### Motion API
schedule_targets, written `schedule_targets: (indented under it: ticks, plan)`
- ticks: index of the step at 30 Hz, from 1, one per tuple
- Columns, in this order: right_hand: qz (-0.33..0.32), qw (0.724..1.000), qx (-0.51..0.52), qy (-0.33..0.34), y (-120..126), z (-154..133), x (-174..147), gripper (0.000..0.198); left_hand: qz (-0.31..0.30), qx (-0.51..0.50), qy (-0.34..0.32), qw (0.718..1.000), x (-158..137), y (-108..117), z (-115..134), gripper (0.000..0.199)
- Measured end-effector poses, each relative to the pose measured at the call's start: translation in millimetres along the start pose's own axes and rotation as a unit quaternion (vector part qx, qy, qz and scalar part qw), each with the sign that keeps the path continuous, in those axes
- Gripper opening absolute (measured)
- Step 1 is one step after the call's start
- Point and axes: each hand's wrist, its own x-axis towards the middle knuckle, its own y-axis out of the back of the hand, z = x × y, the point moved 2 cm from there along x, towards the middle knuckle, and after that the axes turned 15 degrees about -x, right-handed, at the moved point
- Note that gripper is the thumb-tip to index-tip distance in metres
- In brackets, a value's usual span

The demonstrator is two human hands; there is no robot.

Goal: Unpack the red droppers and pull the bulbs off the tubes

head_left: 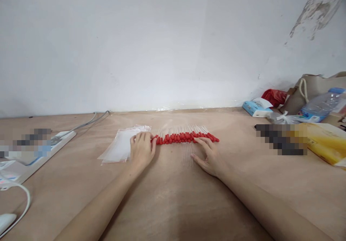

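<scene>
A row of glass droppers with red rubber bulbs [178,137] lies across the middle of the table, most of their thin clear tubes pointing towards the wall. At the row's left end, my left hand [142,149] has curled fingers, and a red bulb shows between its thumb and forefinger. My right hand [209,156] rests at the right part of the row with thumb and fingers apart. Its fingertips touch the red bulbs, and the thumb is beside several clear tubes [187,156] that point towards me. Clear plastic bags [117,145] lie in a stack beside my left hand, partly behind it.
A white power strip [62,140] with cables lies at the left. On the right are a blue tissue pack [256,108], a plastic bottle [321,104], a paper bag [294,93], a yellow pack [324,140] and a blurred dark object [281,140]. A white wall [162,46] stands behind the table.
</scene>
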Motion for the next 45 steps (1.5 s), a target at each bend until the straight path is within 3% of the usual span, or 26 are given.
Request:
schedule_targets:
  ticks: [3,7,14,29,34,39,42,45]
  plan:
    - [0.037,0.998,-0.028,0.031,4,-3,2,0.063,-0.049,-0.098,-0.102,0.989,-19,-8,19,0.014]
    - [0.002,0.990,-0.049,0.132,6,-12,3,0.044,-0.062,-0.169,-0.167,0.969,-33,-20,30,0.011]
    - [-0.006,0.988,-0.044,0.147,1,-28,7,0.019,-0.063,-0.203,-0.178,0.961,-33,-20,33,0.011]
    - [-0.023,0.985,-0.021,0.170,10,-31,-1,0.020,-0.136,-0.179,-0.220,0.949,-40,-15,32,0.018]
    - [-0.026,0.992,-0.021,0.119,14,-14,-1,0.019,-0.103,-0.203,-0.167,0.959,-39,-12,16,0.017]
    - [-0.011,0.999,-0.019,0.037,11,-19,7,0.024,-0.007,-0.284,-0.030,0.958,-29,-12,-6,0.026]
    - [0.016,0.999,-0.025,0.027,7,-29,14,0.019,0.052,-0.259,0.050,0.963,-12,-6,-24,0.029]
    - [0.039,0.997,-0.042,0.048,-1,-33,21,0.015,0.039,-0.240,0.105,0.964,6,5,-46,0.030]
